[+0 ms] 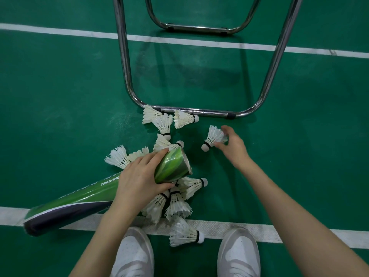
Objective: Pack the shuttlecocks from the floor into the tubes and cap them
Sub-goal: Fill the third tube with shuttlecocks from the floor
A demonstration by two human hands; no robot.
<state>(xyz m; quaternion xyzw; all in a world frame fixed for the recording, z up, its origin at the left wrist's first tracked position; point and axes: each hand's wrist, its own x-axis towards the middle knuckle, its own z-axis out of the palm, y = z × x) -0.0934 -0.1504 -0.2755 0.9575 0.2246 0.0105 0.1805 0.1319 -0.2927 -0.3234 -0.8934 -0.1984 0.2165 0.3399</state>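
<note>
**Clerk:** Green card tube (79, 198), one, lying slantwise on the floor (60, 96), open mouth toward the middle. Left hand (139, 178) wrapped round it near that mouth, fingers and thumb curled on the wall.

**Checker:** Right hand?

**Clerk:** Right hand (232, 145), fingertips closing on a lone shuttlecock (212, 137) that lies apart from the heap, cork toward the tube. Whether the pinch is complete, I cannot tell; fingers touch the feather skirt.

**Checker:** Remaining stock?

**Clerk:** Loose shuttlecocks: three by the chair frame (191, 111), a cluster (173, 198) under and just below the tube mouth, a few behind the left hand, one (185, 234) on the white line (249, 230) between the shoes (132, 254). No cap in view.

**Checker:** Handling advice for this step?

**Clerk:** Take it by the cork or low on the skirt, in my judgement, so the feathers are not crushed. Turn it cork-first, tip the tube mouth up to meet it, and let it slide in straight; feathers snag on the rim if it enters askew.

**Checker:** Progress?

**Clerk:** Early, by the look of it. Most pieces are on the floor.
</note>
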